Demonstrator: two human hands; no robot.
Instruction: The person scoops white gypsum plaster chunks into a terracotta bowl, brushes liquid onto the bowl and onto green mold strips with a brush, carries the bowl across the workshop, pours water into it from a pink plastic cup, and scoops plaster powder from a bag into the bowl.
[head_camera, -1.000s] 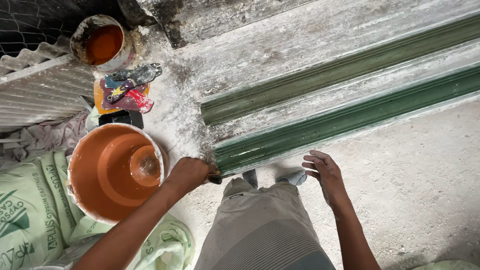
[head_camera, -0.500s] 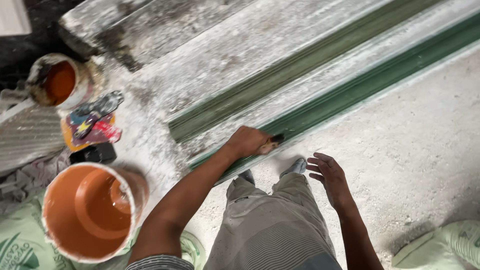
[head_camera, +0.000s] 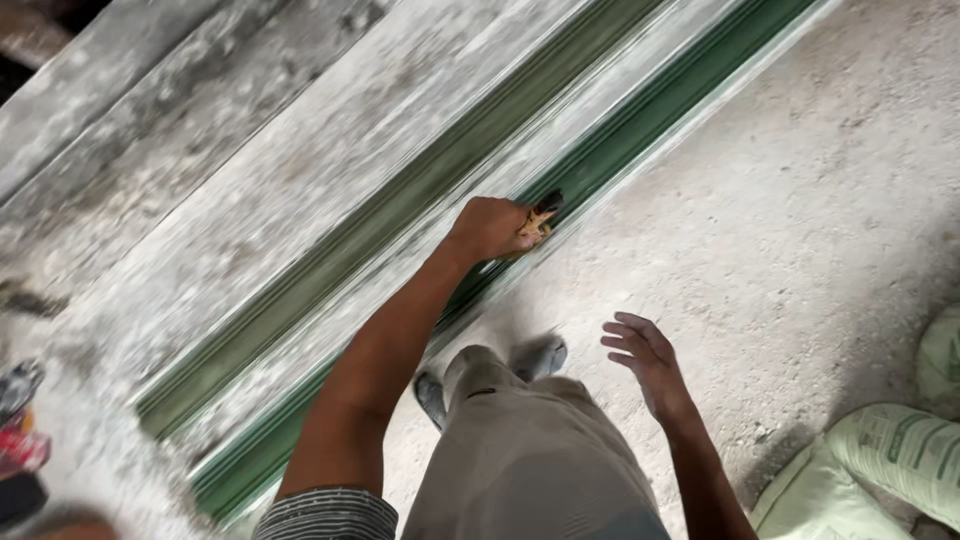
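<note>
Across the middle of the frame, running from lower left to upper right, lay a long moulding (head_camera: 420, 200) with two dark green painted grooves between pale, dusty ridges. The left hand (head_camera: 492, 228) was clamped on what looked like a brush (head_camera: 541, 213), its dark tip pressed into the lower groove. The right hand (head_camera: 648, 358) hung fingers apart over bare concrete floor (head_camera: 800, 200). Green sacks (head_camera: 880, 460) crowded the lower right.

left hand (head_camera: 490, 228) gripping brush (head_camera: 541, 214), green moulding (head_camera: 640, 135)
</note>
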